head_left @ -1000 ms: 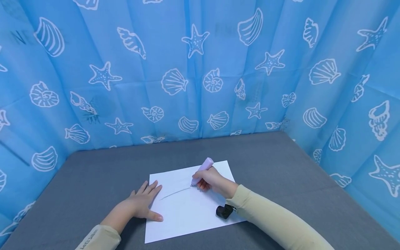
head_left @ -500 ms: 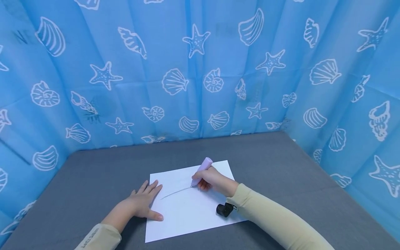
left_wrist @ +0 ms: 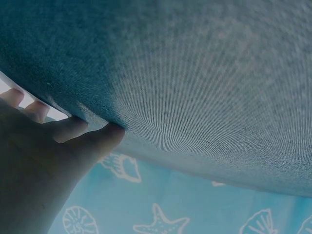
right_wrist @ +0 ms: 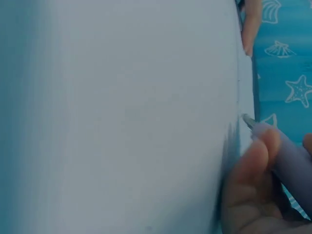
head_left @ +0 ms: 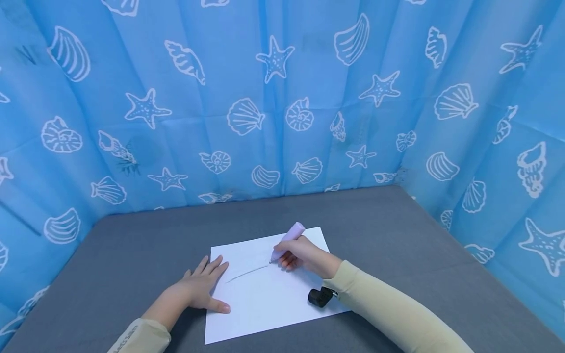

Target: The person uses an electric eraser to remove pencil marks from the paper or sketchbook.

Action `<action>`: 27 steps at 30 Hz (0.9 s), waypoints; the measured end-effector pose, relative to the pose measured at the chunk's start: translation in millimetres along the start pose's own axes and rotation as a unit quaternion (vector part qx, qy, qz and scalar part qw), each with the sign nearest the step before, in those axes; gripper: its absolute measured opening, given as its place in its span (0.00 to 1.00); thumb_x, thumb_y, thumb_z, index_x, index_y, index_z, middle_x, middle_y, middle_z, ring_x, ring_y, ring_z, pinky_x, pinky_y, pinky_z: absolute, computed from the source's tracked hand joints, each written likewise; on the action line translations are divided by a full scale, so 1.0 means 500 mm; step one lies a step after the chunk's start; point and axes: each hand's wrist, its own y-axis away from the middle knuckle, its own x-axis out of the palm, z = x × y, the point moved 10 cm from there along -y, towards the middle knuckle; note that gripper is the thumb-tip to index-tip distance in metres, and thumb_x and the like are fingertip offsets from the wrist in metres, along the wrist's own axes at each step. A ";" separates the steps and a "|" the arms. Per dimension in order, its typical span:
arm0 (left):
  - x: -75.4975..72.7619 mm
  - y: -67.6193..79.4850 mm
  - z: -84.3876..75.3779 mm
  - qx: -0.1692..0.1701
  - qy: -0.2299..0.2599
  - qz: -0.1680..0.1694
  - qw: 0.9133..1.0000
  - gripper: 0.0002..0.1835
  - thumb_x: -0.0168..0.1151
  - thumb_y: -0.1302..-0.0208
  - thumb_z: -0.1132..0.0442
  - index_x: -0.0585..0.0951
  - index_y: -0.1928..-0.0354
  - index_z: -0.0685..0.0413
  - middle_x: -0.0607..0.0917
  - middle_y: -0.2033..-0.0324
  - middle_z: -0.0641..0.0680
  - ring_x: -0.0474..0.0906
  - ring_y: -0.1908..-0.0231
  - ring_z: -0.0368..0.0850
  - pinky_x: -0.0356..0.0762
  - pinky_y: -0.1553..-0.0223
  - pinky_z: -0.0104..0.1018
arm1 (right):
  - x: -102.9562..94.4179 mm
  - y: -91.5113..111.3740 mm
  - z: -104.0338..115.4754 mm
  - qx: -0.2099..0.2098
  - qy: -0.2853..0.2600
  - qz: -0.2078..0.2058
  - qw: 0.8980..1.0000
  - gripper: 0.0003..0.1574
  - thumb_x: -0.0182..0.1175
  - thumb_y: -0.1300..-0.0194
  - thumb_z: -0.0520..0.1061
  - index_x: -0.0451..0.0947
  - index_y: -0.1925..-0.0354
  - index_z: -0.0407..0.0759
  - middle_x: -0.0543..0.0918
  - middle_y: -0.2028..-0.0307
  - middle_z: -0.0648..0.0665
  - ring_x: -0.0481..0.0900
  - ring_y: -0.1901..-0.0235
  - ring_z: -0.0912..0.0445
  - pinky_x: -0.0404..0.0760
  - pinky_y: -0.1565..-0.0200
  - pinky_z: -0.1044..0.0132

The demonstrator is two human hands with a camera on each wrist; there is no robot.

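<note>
A white sheet of paper lies on the grey cloth, with a thin grey line slanting up to the right across it. My right hand pinches a thick lilac pen, its tip down at the line's right end. In the right wrist view the pen's narrow metallic tip points at the paper, the thumb and fingers curled round the barrel. Spread flat, my left hand rests on the paper's left edge, thumb on the sheet. The left wrist view shows that hand's fingers stretched out on the cloth and paper.
The grey cloth-covered table reaches back to a blue curtain printed with white shells and starfish. A black wrist camera hangs under the right sleeve, over the paper's lower right part.
My right hand and the pen have shifted slightly right, and the pen leans a little further right. The left hand and the paper keep their places; the line looks the same.
</note>
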 end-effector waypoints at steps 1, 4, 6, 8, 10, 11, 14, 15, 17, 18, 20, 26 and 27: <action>0.002 -0.003 0.003 0.001 0.000 -0.001 1.000 0.62 0.69 0.58 0.28 0.57 0.26 0.57 0.50 0.26 0.62 0.40 0.29 0.71 0.46 0.40 0.75 | 0.002 0.000 -0.002 0.002 -0.005 0.006 1.000 0.12 0.62 0.38 0.42 0.77 0.62 0.32 0.78 0.78 0.42 0.74 0.82 0.57 0.77 0.76 0.69; 0.005 -0.007 0.007 0.004 0.005 -0.001 1.000 0.63 0.69 0.59 0.27 0.57 0.26 0.57 0.50 0.26 0.62 0.39 0.29 0.72 0.45 0.40 0.76 | 0.008 0.000 -0.006 0.003 -0.014 0.012 1.000 0.10 0.62 0.40 0.40 0.78 0.64 0.31 0.79 0.78 0.42 0.76 0.82 0.57 0.78 0.76 0.69; 0.005 -0.007 0.009 0.002 0.006 0.003 1.000 0.64 0.69 0.59 0.27 0.57 0.26 0.57 0.50 0.26 0.62 0.39 0.29 0.72 0.45 0.40 0.76 | 0.012 -0.002 -0.006 -0.004 -0.019 0.007 1.000 0.10 0.61 0.40 0.39 0.77 0.65 0.31 0.78 0.80 0.43 0.75 0.83 0.58 0.77 0.78 0.70; 0.005 -0.005 0.009 0.000 0.009 0.006 1.000 0.64 0.70 0.59 0.28 0.57 0.26 0.58 0.50 0.26 0.63 0.38 0.29 0.72 0.44 0.40 0.76 | 0.013 -0.004 -0.006 -0.009 -0.020 -0.002 1.000 0.10 0.61 0.41 0.40 0.77 0.66 0.31 0.77 0.82 0.43 0.73 0.84 0.58 0.75 0.79 0.70; 0.006 -0.004 0.009 -0.003 0.007 0.012 1.000 0.64 0.68 0.59 0.27 0.55 0.26 0.57 0.48 0.25 0.62 0.38 0.29 0.72 0.44 0.40 0.76 | 0.013 -0.006 -0.006 -0.012 -0.023 -0.011 1.000 0.10 0.61 0.40 0.40 0.76 0.66 0.31 0.76 0.83 0.44 0.72 0.85 0.59 0.73 0.79 0.71; 0.005 -0.004 0.008 -0.003 0.007 0.012 1.000 0.64 0.68 0.58 0.27 0.55 0.26 0.57 0.48 0.25 0.62 0.38 0.29 0.71 0.44 0.40 0.76 | 0.012 -0.006 -0.006 -0.012 -0.025 -0.015 1.000 0.10 0.61 0.40 0.40 0.76 0.66 0.31 0.76 0.83 0.44 0.72 0.85 0.59 0.73 0.79 0.71; 0.002 -0.003 0.004 0.000 0.007 0.007 1.000 0.63 0.69 0.58 0.28 0.56 0.26 0.57 0.50 0.26 0.63 0.39 0.29 0.72 0.45 0.40 0.76 | 0.010 -0.005 -0.008 -0.006 -0.014 -0.019 1.000 0.10 0.61 0.39 0.40 0.76 0.66 0.32 0.75 0.83 0.44 0.71 0.86 0.59 0.72 0.80 0.71; 0.002 -0.003 0.004 0.000 0.005 0.006 1.000 0.63 0.69 0.58 0.28 0.57 0.26 0.57 0.50 0.26 0.63 0.39 0.29 0.72 0.45 0.40 0.76 | 0.012 -0.005 -0.009 -0.003 -0.008 -0.017 1.000 0.10 0.61 0.39 0.40 0.76 0.66 0.32 0.75 0.83 0.44 0.71 0.86 0.59 0.72 0.80 0.71; 0.000 -0.001 0.002 0.000 0.004 -0.001 1.000 0.62 0.71 0.58 0.30 0.58 0.27 0.58 0.51 0.26 0.63 0.40 0.29 0.72 0.46 0.40 0.76 | 0.014 -0.004 -0.010 0.001 0.002 -0.013 1.000 0.10 0.61 0.39 0.40 0.75 0.66 0.32 0.75 0.83 0.44 0.71 0.86 0.59 0.72 0.81 0.71; 0.000 -0.001 0.003 -0.002 0.003 -0.001 1.000 0.62 0.71 0.58 0.30 0.58 0.27 0.58 0.51 0.26 0.63 0.40 0.29 0.72 0.46 0.40 0.76 | 0.015 -0.003 -0.009 0.001 0.005 -0.013 1.000 0.10 0.61 0.38 0.40 0.74 0.65 0.32 0.75 0.83 0.44 0.71 0.86 0.59 0.72 0.81 0.72; 0.000 0.001 0.003 -0.005 0.002 -0.001 1.000 0.62 0.71 0.58 0.30 0.58 0.27 0.57 0.51 0.26 0.63 0.40 0.29 0.72 0.46 0.40 0.76 | 0.017 -0.004 -0.007 0.000 0.005 -0.015 1.000 0.10 0.61 0.38 0.41 0.74 0.65 0.33 0.75 0.83 0.44 0.71 0.86 0.59 0.72 0.81 0.72; 0.010 -0.007 0.012 -0.002 0.009 0.002 1.000 0.65 0.67 0.60 0.25 0.57 0.26 0.57 0.49 0.25 0.62 0.38 0.28 0.71 0.44 0.39 0.75 | 0.017 -0.006 -0.002 -0.008 0.005 -0.011 1.000 0.10 0.61 0.39 0.41 0.75 0.67 0.34 0.74 0.83 0.45 0.70 0.86 0.59 0.72 0.81 0.71; 0.010 -0.007 0.013 -0.001 0.011 0.002 1.000 0.65 0.67 0.61 0.24 0.57 0.26 0.57 0.49 0.25 0.62 0.38 0.29 0.71 0.43 0.39 0.75 | 0.018 -0.006 -0.002 -0.008 0.002 -0.005 1.000 0.10 0.61 0.38 0.41 0.75 0.66 0.34 0.74 0.83 0.45 0.70 0.85 0.59 0.72 0.80 0.71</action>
